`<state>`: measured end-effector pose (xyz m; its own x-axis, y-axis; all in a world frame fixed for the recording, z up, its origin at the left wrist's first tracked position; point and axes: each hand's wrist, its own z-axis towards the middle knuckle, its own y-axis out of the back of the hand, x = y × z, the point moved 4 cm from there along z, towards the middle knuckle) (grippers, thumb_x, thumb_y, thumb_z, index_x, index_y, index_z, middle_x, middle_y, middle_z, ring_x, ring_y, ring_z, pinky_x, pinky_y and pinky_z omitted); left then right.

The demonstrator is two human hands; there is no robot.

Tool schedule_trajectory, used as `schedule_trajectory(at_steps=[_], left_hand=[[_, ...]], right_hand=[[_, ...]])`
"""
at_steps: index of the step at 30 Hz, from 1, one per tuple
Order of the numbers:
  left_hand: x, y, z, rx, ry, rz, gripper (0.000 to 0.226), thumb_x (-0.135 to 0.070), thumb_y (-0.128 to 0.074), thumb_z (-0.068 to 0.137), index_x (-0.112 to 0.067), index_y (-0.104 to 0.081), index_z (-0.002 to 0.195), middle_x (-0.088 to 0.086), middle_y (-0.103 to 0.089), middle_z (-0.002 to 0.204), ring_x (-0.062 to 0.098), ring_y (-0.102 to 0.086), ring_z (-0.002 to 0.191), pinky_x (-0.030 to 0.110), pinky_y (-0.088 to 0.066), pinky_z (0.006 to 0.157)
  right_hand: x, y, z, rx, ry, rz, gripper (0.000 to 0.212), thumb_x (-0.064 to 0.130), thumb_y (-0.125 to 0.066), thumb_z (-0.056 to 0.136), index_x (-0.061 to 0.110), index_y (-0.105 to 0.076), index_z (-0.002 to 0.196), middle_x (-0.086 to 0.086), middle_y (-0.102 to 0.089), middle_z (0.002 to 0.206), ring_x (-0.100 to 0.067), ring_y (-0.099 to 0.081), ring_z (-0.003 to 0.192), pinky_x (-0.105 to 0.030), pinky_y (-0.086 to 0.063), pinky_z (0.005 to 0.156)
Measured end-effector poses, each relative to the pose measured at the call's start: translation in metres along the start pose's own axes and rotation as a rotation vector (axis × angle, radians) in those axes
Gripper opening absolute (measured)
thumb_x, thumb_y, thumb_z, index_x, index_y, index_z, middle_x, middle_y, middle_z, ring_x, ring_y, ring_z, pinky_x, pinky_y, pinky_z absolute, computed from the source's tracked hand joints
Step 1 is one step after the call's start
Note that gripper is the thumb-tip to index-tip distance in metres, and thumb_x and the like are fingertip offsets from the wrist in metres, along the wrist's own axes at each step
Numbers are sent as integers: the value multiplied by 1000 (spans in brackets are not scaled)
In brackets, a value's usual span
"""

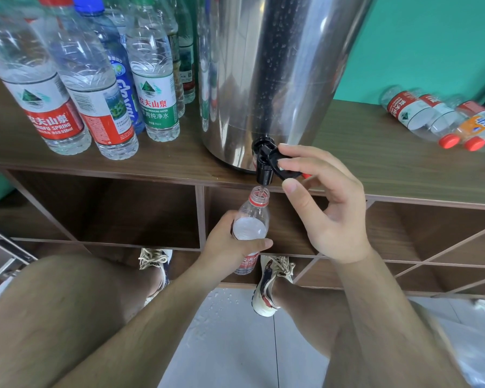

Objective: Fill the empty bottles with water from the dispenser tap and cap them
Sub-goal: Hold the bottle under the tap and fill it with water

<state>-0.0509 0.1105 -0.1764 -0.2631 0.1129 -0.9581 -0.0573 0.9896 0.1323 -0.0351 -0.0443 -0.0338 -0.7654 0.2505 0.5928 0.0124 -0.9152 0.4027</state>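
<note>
A steel water dispenser [266,65] stands on the wooden shelf top [375,152], its black tap [265,163] over the front edge. My right hand [322,203] pinches the tap's black lever, and a red cap peeks out behind its fingers. My left hand [230,242] grips an open clear bottle [251,219] with a red label, held upright with its mouth right under the spout. A thin stream of water runs into it, and the water stands near the bottle's shoulder.
Several filled, capped bottles [90,88] stand at the left of the dispenser. Several empty bottles with red caps [443,119] lie on their sides at the right. Open cubbies sit under the shelf top. Water drops lie on the tiled floor [230,331] by my shoes.
</note>
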Motion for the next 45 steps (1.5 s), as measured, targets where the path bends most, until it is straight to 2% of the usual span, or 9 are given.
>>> schedule_trajectory(at_steps=[5,11,17,42,45], left_hand=[[2,0,0,3,1,-1,62,-32,-91,75,-40,-49,120,-20,-58,109,3,-57,97,14,-43,67],[1,0,0,4,1,-5,58,-31,-91,75,-42,-49,114,-20,-58,105,0,-58,93,10,-41,63],[2,0,-1,11,-3,-17,58,-30,-91,75,-41,-50,115,-19,-59,108,3,-58,97,14,-43,67],[0,-1,1,11,-6,17,62,-32,-88,78,-39,-47,123,-21,-55,108,4,-57,96,12,-42,67],[0,-1,0,10,-2,6,59,-31,-89,77,-41,-48,119,-21,-56,106,2,-57,94,11,-41,64]], right_hand=[[0,0,0,-3,0,2,18,5,-67,96,0,-73,112,-12,-69,130,-25,-64,122,-20,-50,84],[-1,0,0,-4,2,9,18,5,-67,96,0,-73,112,-12,-69,130,-25,-64,122,-20,-50,84],[-1,1,0,-6,-2,5,18,5,-67,96,0,-73,112,-12,-69,130,-25,-64,122,-21,-51,83],[-1,0,0,-1,-2,5,18,6,-66,97,-1,-73,112,-12,-69,130,-26,-65,121,-21,-51,81],[0,0,0,-1,-2,8,18,7,-66,97,1,-73,113,-11,-69,131,-26,-65,121,-21,-51,81]])
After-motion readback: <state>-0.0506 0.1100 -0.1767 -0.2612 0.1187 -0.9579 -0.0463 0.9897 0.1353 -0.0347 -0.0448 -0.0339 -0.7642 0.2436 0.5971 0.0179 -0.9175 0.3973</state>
